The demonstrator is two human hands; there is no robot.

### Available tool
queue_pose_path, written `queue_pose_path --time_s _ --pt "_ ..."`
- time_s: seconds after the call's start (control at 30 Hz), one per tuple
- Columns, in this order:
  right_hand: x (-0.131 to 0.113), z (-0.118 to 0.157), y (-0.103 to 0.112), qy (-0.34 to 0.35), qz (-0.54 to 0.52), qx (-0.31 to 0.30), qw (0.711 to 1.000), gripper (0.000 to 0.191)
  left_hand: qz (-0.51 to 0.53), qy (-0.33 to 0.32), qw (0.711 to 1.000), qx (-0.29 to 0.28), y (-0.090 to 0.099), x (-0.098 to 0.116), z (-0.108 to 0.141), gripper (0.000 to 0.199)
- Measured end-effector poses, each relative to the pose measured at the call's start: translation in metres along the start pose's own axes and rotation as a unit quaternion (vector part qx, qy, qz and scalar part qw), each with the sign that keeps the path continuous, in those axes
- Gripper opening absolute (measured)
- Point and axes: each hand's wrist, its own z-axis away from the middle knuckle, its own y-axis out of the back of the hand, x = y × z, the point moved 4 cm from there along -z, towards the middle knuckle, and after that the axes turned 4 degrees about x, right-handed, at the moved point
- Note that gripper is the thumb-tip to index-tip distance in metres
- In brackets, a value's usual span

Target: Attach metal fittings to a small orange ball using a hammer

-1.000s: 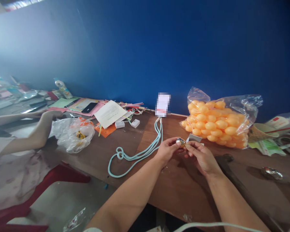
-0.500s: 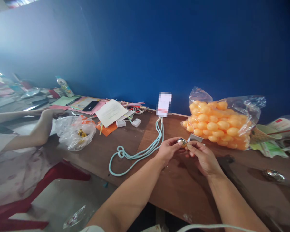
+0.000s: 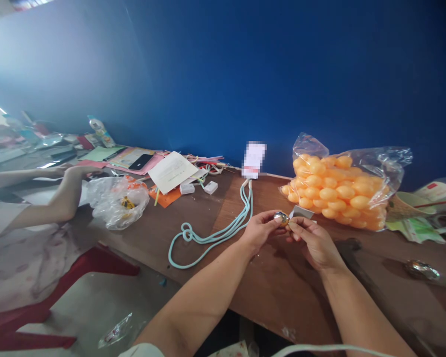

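Between my fingertips is a small shiny golden egg-shaped piece point(image 3: 281, 218). My left hand point(image 3: 262, 229) is closed around its left side, thumb on top. The fingers of my right hand point(image 3: 309, 239) pinch together at its right end; what exactly they grip there is too small to make out. A small grey-white card or box point(image 3: 301, 212) lies just behind my right hand. Beyond it stands a clear plastic bag point(image 3: 336, 191) full of orange egg-shaped pieces. Another shiny metallic egg-like piece point(image 3: 422, 270) rests on the brown table point(image 3: 278, 292) at the right.
A light-blue cord point(image 3: 208, 241) runs to a blurred-out phone-like object point(image 3: 253, 161) against the blue wall point(image 3: 223, 74). Papers point(image 3: 173, 172), a black phone point(image 3: 139, 161) and a crumpled plastic bag point(image 3: 115, 201) lie left. Another person's arm point(image 3: 59, 198) reaches in there, above a red stool point(image 3: 107, 262).
Both hands keep nearly the same hold on the golden egg-shaped piece. The whole view has shifted very slightly; nothing else visibly moves.
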Motion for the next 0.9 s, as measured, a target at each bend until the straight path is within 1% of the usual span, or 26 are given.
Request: queue_pose_path --time_s 0.27,0.47,0.7,0.9 --pt "0.0017 -0.0023 0.0008 0.002 0.007 0.008 1.0 0.023 -0.008 -0.007 1.0 0.0 -0.001 0.0 -0.0023 0.043" --pt "0.0044 -0.0046 0.0011 0.01 0.023 0.021 0.999 0.022 -0.007 -0.015 1.0 0.026 0.0001 -0.0009 -0.0032 0.046" --pt "0.0069 -0.0072 0.0001 0.001 0.02 0.011 1.0 0.022 -0.045 -0.042 0.998 0.008 0.002 0.0018 -0.0047 0.046" --pt "0.0091 -0.0071 0.0012 -0.012 0.007 0.005 1.0 0.024 -0.074 -0.054 0.996 0.013 0.0022 0.0039 -0.002 0.046"
